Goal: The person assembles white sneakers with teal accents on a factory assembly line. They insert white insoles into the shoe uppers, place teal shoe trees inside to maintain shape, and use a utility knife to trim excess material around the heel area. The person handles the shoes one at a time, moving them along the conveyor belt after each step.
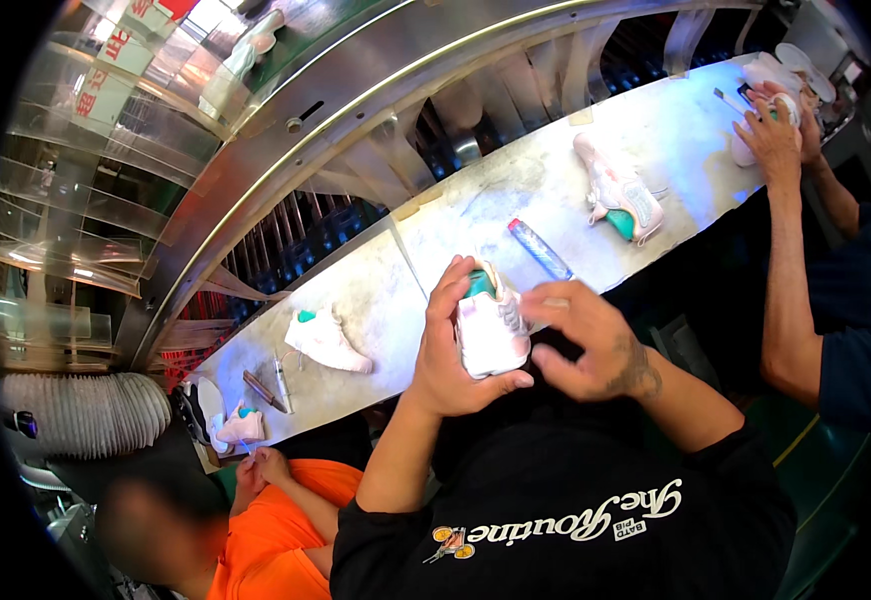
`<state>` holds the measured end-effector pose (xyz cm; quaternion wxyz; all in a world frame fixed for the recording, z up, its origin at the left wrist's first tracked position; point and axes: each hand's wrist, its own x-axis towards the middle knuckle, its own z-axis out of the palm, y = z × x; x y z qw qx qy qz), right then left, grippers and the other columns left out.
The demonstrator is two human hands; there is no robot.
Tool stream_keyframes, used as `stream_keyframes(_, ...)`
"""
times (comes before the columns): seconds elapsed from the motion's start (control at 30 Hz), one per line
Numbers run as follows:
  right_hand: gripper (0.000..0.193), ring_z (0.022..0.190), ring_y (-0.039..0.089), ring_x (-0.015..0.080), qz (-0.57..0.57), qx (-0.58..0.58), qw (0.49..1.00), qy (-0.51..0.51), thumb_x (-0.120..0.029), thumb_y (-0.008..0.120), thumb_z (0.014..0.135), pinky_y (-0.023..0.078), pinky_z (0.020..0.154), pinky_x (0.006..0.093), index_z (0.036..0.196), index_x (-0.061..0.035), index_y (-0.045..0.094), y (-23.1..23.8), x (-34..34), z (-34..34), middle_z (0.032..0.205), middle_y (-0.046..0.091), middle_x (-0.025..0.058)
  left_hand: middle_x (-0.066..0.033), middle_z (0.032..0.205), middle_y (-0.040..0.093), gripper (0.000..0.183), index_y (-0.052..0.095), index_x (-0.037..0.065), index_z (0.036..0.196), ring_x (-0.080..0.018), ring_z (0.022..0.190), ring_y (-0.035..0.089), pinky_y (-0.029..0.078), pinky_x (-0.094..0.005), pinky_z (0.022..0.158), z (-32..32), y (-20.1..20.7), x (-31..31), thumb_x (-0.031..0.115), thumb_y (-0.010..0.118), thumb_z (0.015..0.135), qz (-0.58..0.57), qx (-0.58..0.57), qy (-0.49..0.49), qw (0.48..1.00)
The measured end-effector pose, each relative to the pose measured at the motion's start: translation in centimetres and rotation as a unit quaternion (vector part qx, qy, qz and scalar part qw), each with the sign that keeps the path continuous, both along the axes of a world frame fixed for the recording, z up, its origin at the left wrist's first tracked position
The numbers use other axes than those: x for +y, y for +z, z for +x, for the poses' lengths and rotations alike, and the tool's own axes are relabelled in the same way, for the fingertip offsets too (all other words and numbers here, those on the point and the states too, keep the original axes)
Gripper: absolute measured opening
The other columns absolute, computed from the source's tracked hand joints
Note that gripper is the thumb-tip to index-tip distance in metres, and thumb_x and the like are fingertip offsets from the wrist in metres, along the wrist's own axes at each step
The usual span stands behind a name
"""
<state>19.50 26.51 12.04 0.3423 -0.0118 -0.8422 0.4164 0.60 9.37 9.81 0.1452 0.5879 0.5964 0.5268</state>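
Observation:
Above the near edge of the workbench, a white sneaker (pixel 491 330) with a green lining is held up in front of my chest. My left hand (pixel 444 345) wraps it, fingers along its left side and thumb under its lower end. On the other side is my right hand (pixel 596 345), its fingers and thumb spread around the sneaker's right side. Those fingertips are slightly blurred, and whether they touch the shoe is unclear. Nothing shows in my right palm. Just beyond lies a clear blue tube-like object with a red end (pixel 541 250).
The long pale workbench (pixel 436 225) carries another pink-white sneaker (pixel 621 190) to the right and a white one (pixel 326 340) to the left, near a dark-handled tool (pixel 264 392). A person in orange (pixel 286 520) works at left, another person's hands (pixel 781 140) at far right. Metal machinery (pixel 296 125) stands behind.

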Motion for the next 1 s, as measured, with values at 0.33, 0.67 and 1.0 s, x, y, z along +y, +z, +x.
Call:
stream_keyframes(0.33, 0.036, 0.108, 0.066, 0.0432, 0.043, -0.326, 0.935, -0.135, -0.029, 0.07, 0.104, 0.055, 0.1, 0.049, 0.118, 0.0028, 0.063, -10.3, 5.7, -8.7, 0.114, 0.066, 0.0275, -0.0304, 0.155, 0.059, 0.111, 0.051, 0.002, 0.155, -0.045, 0.143, 0.062, 0.052, -0.0507, 0.115, 0.2, 3.4, -3.0, 0.035, 0.109, 0.066, -0.016, 0.117, 0.077, 0.99)
stream_keyframes(0.67, 0.015, 0.067, 0.062, 0.025, -0.618, 0.11, 0.69, 0.36, -0.017, 0.058, 0.112, 0.058, 0.062, 0.0461, 0.122, -0.0087, 0.05, 4.1, -1.7, -9.2, 0.088, 0.059, 0.0139, -0.0301, 0.157, 0.055, 0.104, 0.056, 0.001, 0.151, -0.0498, 0.144, 0.058, 0.052, -0.0539, 0.116, 0.7, 2.4, -4.3, 0.027, 0.108, 0.064, -0.017, 0.093, 0.076, 0.993)
stream_keyframes(1.0, 0.037, 0.053, 0.044, 0.0145, -0.69, 0.128, 0.657, 0.274, -0.049, 0.038, 0.122, 0.04, 0.045, 0.0311, 0.115, -0.014, 0.05, 2.7, -3.3, -9.3, 0.077, 0.052, 0.0063, -0.0311, 0.157, 0.056, 0.105, 0.058, 0.0, 0.15, -0.0506, 0.143, 0.06, 0.052, -0.0538, 0.116, 1.0, 2.0, -3.7, 0.026, 0.109, 0.062, -0.002, 0.101, 0.061, 0.993)
